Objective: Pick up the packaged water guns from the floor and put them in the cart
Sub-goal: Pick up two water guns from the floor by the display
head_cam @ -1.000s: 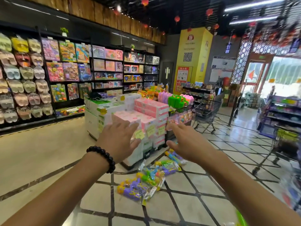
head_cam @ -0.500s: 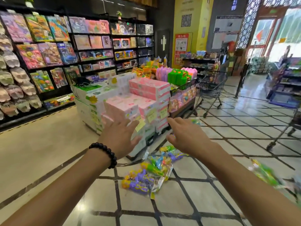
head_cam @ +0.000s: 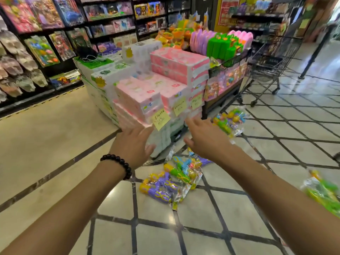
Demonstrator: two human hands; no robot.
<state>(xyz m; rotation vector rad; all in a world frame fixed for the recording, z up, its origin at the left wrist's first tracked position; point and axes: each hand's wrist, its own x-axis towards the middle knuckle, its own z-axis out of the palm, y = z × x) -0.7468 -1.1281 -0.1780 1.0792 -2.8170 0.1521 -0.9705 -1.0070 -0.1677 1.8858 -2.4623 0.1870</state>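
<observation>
- Left hand (head_cam: 131,144), beaded bracelet (head_cam: 117,163) at wrist: fingers spread wide, holding nothing.
- Right hand (head_cam: 204,138): likewise wide, empty.
- Packaged water guns (head_cam: 173,178): heaped on tiled floor (head_cam: 230,214) at 6 o'clock of both palms; another pack (head_cam: 230,122) at 2 o'clock.
- Shopping cart (head_cam: 266,65): far 1 o'clock.
- Advised: lower both palms, pinch bag edges, lift the pile together.

Both hands reached over packaged water guns on floor.
Left hand (head_cam: 131,144) and right hand (head_cam: 206,138) were empty, fingers extended, above water gun packs (head_cam: 171,179); wire cart (head_cam: 266,65) stood well apart.
</observation>
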